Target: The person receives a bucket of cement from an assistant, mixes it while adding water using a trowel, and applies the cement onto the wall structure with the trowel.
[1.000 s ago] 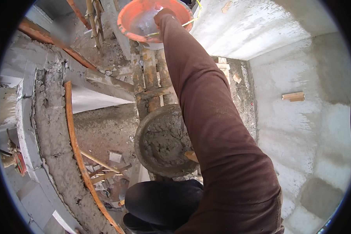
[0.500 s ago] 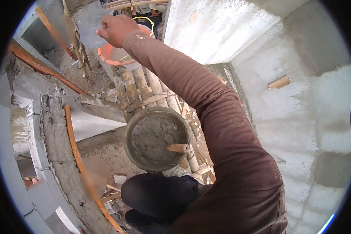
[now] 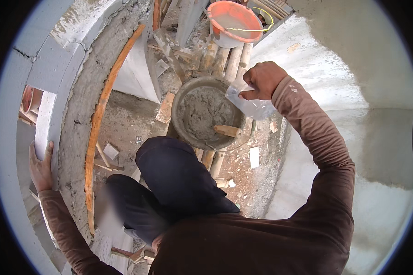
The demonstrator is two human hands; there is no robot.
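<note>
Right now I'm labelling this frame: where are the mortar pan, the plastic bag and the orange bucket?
mortar pan (image 3: 202, 110), head view, wet mortar inside
plastic bag (image 3: 254, 107), head view, clear lower part
orange bucket (image 3: 234, 16), head view, inner wall

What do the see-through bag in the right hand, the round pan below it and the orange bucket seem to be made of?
The bag looks like thin clear plastic film: translucent, crinkled, glossy. The pan seems metal, though its rim is caked grey; it holds wet grey mortar. The bucket looks like moulded orange plastic, mortar-smeared, with a thin wire-like handle.

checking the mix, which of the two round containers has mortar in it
The grey pan just below the right hand holds mortar and a wooden handle; the orange bucket beyond it shows none.
</note>
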